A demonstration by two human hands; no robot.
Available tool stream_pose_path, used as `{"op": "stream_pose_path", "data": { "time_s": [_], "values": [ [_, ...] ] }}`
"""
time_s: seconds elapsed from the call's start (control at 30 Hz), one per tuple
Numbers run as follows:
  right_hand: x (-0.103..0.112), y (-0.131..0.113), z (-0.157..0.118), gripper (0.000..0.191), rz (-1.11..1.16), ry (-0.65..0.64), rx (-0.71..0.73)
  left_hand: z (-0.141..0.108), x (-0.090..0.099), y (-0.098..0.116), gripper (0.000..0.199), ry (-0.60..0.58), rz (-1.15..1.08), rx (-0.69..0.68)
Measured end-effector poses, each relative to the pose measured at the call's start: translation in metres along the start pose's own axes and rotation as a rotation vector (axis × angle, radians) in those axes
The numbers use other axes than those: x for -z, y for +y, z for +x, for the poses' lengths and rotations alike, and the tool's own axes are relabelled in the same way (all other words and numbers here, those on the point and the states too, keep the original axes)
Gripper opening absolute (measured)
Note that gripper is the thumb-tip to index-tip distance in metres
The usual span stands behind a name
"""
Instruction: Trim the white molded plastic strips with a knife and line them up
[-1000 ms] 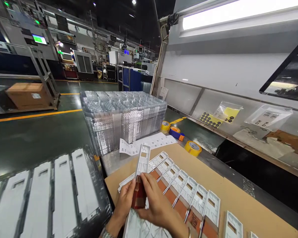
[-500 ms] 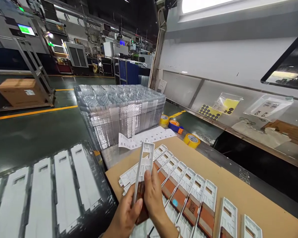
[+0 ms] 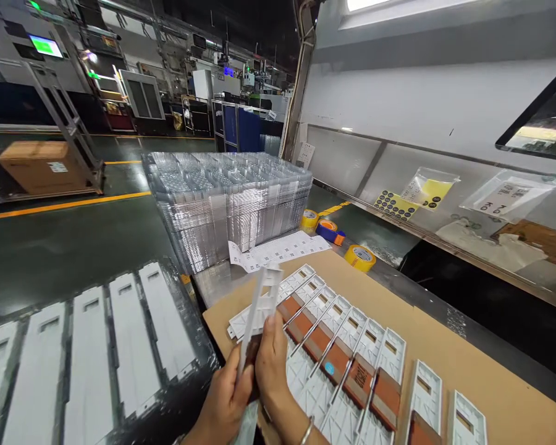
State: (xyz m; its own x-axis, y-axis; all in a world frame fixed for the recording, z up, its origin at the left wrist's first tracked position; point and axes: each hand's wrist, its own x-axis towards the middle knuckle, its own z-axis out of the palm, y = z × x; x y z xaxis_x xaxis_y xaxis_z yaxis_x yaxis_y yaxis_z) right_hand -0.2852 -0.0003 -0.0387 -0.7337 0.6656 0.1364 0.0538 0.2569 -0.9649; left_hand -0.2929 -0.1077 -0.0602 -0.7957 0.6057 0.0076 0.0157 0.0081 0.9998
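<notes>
Left hand (image 3: 225,402) and right hand (image 3: 272,364) grip a tilted white plastic frame (image 3: 261,303); more ribbed frames (image 3: 343,346) lie in rows on brown cardboard (image 3: 491,383), stacked clear trays (image 3: 227,204) beyond.

A factory floor (image 3: 74,247) with production machinery (image 3: 245,77) and yellow aisle lines (image 3: 65,206).

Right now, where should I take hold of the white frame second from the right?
Grip the white plastic frame by its long side rails, from straight above: it lies flat on the cardboard sheet, gaps along both sides, a brown pad on its near end.
</notes>
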Motion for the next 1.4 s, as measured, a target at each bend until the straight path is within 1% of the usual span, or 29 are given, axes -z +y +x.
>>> {"op": "stream_pose_path", "data": {
  "time_s": [0.07,0.1,0.13,0.17,0.2,0.27,0.33,0.4,0.43,0.47,0.57,0.63,0.7,0.77,0.83,0.87,0.9,0.93,1.0,1.07,1.1,1.13,1.2,1.23,1.3,1.37,1.4],
  "values": [
    [-0.005,0.009,0.013,0.057,-0.087,-0.043,0.003,0.003,0.009,-0.001,0.054,0.228,-0.118,0.129],
    [-0.008,0.014,0.019,0.058,-0.144,-0.064,0.012,0.006,0.016,0.002,0.058,0.338,-0.182,0.203],
    [-0.012,0.018,0.023,0.056,-0.209,-0.087,0.028,0.009,0.025,0.006,0.062,0.431,-0.241,0.267],
    [-0.016,0.022,0.025,0.048,-0.282,-0.119,0.051,0.011,0.035,0.013,0.065,0.479,-0.294,0.302],
    [-0.021,0.026,0.025,0.040,-0.358,-0.162,0.080,0.014,0.045,0.020,0.068,0.498,-0.344,0.306],
    [-0.034,0.031,0.019,0.032,-0.510,-0.254,0.133,0.019,0.064,0.036,0.071,0.493,-0.370,0.280],
    [-0.045,0.033,0.012,0.026,-0.641,-0.333,0.167,0.024,0.080,0.050,0.073,0.467,-0.305,0.249],
    [-0.051,0.031,0.010,0.013,-0.738,-0.373,0.191,0.032,0.092,0.059,0.070,0.401,-0.216,0.219],
    [-0.052,0.029,0.010,0.012,-0.776,-0.377,0.203,0.038,0.096,0.062,0.068,0.361,-0.176,0.198],
    [-0.051,0.027,0.013,0.015,-0.809,-0.373,0.215,0.046,0.099,0.064,0.066,0.320,-0.137,0.173],
    [-0.048,0.023,0.020,0.019,-0.891,-0.338,0.231,0.075,0.101,0.066,0.067,0.252,-0.070,0.102],
    [-0.053,0.025,0.022,0.017,-0.927,-0.343,0.220,0.099,0.098,0.063,0.068,0.243,-0.060,0.073],
    [-0.062,0.031,0.021,0.012,-0.933,-0.355,0.196,0.122,0.094,0.057,0.068,0.262,-0.046,0.046],
    [-0.067,0.036,0.021,0.008,-0.890,-0.332,0.179,0.141,0.092,0.050,0.061,0.263,-0.018,0.018],
    [-0.061,0.034,0.024,0.010,-0.801,-0.257,0.184,0.156,0.092,0.044,0.046,0.230,0.020,0.001],
    [-0.051,0.031,0.026,0.011,-0.743,-0.202,0.194,0.162,0.093,0.041,0.039,0.208,0.042,-0.004],
    [-0.036,0.026,0.029,0.011,-0.677,-0.137,0.206,0.167,0.093,0.038,0.032,0.185,0.064,-0.005],
    [-0.016,0.021,0.032,0.010,-0.605,-0.065,0.216,0.172,0.092,0.035,0.028,0.164,0.085,-0.005],
    [0.036,0.011,0.036,0.016,-0.446,0.098,0.225,0.182,0.085,0.028,0.024,0.118,0.122,-0.008],
    [0.098,0.003,0.035,0.031,-0.296,0.256,0.191,0.193,0.071,0.019,0.023,0.066,0.146,-0.020],
    [0.130,0.001,0.030,0.036,-0.235,0.325,0.166,0.199,0.062,0.013,0.022,0.036,0.155,-0.025],
    [0.159,0.000,0.024,0.037,-0.188,0.381,0.147,0.204,0.051,0.008,0.022,0.005,0.164,-0.029],
    [0.206,0.000,0.004,0.046,-0.115,0.445,0.129,0.213,0.029,-0.003,0.022,-0.059,0.189,-0.028],
    [0.224,0.001,-0.008,0.051,-0.048,0.458,0.108,0.217,0.018,-0.007,0.023,-0.093,0.206,-0.027],
    [0.246,0.002,-0.031,0.058,0.174,0.465,0.018,0.220,-0.002,-0.012,0.024,-0.156,0.249,-0.029],
    [0.255,0.002,-0.050,0.060,0.415,0.481,-0.116,0.220,-0.017,-0.012,0.026,-0.180,0.308,-0.042],
    [0.257,0.001,-0.058,0.062,0.488,0.494,-0.179,0.218,-0.022,-0.011,0.028,-0.171,0.346,-0.054]
  ]
}}
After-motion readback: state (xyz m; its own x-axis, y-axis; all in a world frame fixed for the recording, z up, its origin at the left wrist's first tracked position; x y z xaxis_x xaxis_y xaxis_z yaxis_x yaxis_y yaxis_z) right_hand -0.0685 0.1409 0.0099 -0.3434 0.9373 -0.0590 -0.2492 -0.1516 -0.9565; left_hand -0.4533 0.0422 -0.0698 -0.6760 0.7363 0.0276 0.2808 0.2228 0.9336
